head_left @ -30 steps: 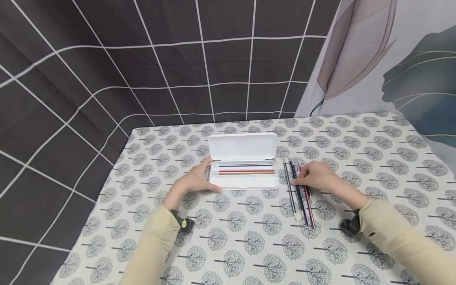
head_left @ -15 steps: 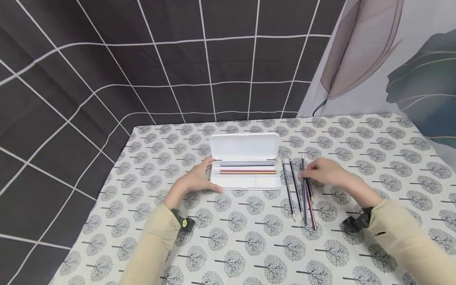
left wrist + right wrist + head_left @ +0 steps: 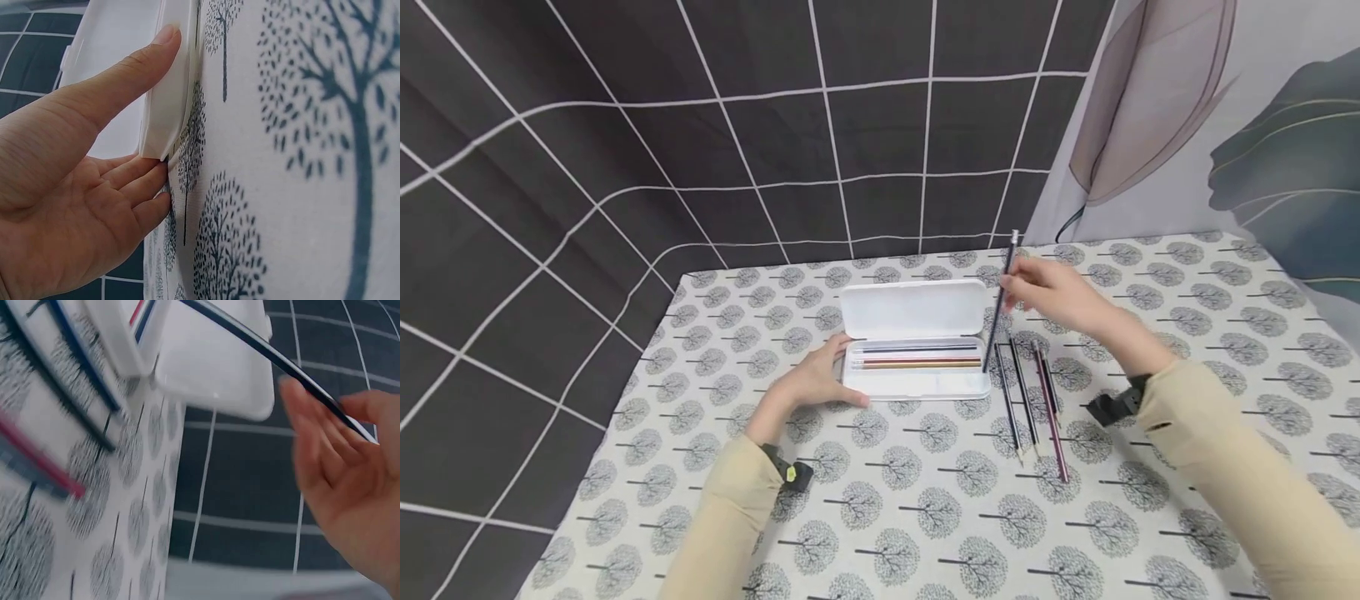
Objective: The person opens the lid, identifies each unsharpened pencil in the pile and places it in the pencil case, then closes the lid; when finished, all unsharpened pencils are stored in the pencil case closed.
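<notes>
A white pencil case (image 3: 891,385) lies on the cloth with its lid (image 3: 913,312) raised; several pencils (image 3: 921,364) lie in its back compartment. My left hand (image 3: 808,381) holds the case's left end, thumb along the front wall and fingers at the rear corner. In the left wrist view the thumb (image 3: 140,65) rests on the case's edge. My right hand (image 3: 1051,292) pinches a dark pencil (image 3: 993,333) near its upper end. That pencil slants above the table, its lower end over the case's right end. In the right wrist view the pencil (image 3: 275,355) crosses before the lid.
To the right of the case, several loose pencils lie roughly side by side, among them a maroon pencil (image 3: 1051,412) and a dark pencil (image 3: 1023,387). A tree-print cloth (image 3: 955,517) covers the table. Behind it hangs a dark checked curtain (image 3: 880,133).
My right hand has picked a dark pencil out of the loose group, lifted it and brought it up and left to the case's right end. The left hand has stayed on the case.
</notes>
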### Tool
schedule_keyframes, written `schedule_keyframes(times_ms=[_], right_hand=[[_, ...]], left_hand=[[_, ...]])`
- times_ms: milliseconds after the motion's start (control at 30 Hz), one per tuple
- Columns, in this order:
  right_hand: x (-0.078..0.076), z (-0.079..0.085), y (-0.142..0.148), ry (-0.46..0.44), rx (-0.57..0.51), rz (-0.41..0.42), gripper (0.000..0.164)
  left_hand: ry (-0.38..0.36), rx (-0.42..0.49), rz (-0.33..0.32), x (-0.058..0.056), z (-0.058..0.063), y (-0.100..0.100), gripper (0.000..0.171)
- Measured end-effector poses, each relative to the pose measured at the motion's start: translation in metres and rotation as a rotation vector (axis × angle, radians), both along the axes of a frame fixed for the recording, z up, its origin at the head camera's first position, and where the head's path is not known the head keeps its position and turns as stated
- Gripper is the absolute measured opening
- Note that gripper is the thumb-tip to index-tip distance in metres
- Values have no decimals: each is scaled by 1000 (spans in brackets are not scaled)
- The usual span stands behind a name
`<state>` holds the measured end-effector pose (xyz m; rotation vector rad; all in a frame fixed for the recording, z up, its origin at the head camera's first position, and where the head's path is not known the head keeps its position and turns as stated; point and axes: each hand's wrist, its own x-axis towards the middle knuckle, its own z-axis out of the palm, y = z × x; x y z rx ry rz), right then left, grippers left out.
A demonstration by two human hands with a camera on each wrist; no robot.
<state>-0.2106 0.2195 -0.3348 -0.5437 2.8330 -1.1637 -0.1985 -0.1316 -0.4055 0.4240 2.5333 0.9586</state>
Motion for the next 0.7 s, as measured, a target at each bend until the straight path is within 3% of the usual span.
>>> schedule_keyframes(times_ms=[167,300,467,700], right_hand=[[-18,-5,-29,183,91,109,22],[-23,-11,-48,250,161,170,22],[-25,-15,-62,258,181,233,20],[-26,-35,-68,248,217,361,18]], left_hand=[[2,15,5,1,2,1,109],[-1,17,8,2,0,1,109],[-1,9,16,3,1,0,110],[-20,-5,36,3,2,0,112]])
